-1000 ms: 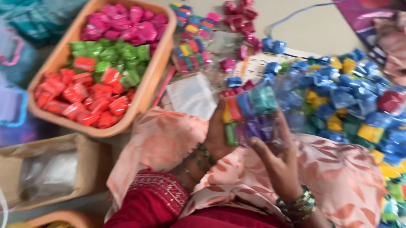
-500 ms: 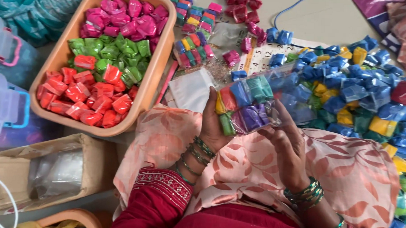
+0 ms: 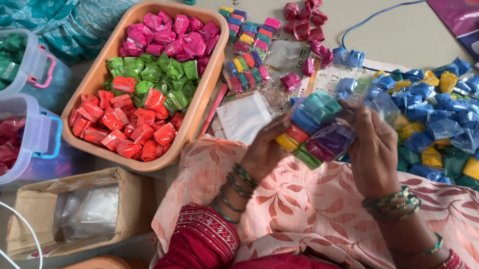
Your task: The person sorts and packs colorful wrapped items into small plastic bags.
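Note:
My left hand (image 3: 265, 151) and my right hand (image 3: 374, 150) together hold a bundle of small colour packets (image 3: 314, 129) in clear plastic, above my lap. The bundle shows teal, blue, red, yellow, green and purple packets. My left hand supports it from the left and below. My right hand grips its right side, fingers curled over the clear wrap. Both wrists wear bangles. My lap is covered by a pink floral cloth (image 3: 300, 205).
An orange tray (image 3: 198, 112) at the left holds pink, green and red packets. Clear tubs (image 3: 32, 138) stand further left. A heap of blue and yellow packets (image 3: 442, 115) lies at the right. Finished multicolour bundles (image 3: 248, 44) and a clear bag (image 3: 245, 116) lie ahead. A cardboard box (image 3: 67, 213) is at lower left.
The bundle has risen and tilted between my hands. My right hand moved from below it to grip its right side. The view shifted slightly.

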